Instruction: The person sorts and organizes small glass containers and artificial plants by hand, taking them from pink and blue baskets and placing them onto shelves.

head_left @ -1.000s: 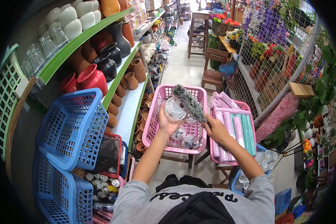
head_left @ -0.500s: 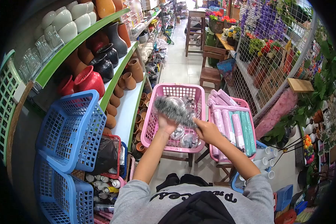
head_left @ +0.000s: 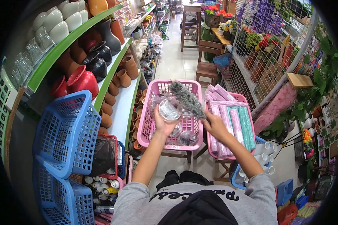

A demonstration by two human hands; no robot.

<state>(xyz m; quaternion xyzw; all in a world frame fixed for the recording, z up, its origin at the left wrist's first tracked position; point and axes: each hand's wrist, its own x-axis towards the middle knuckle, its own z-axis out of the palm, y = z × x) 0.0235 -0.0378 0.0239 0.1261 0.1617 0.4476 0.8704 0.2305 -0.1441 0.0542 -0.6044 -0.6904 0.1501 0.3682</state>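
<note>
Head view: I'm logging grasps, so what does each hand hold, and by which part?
The left hand cups a clear glass bowl from underneath. The right hand holds a grey duster brush by its lower handle end.

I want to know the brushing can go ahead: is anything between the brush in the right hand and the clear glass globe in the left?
Nothing visible. The left hand holds the clear glass globe above the pink basket; the grey brush in the right hand lies right beside it, with no object between them.
</note>
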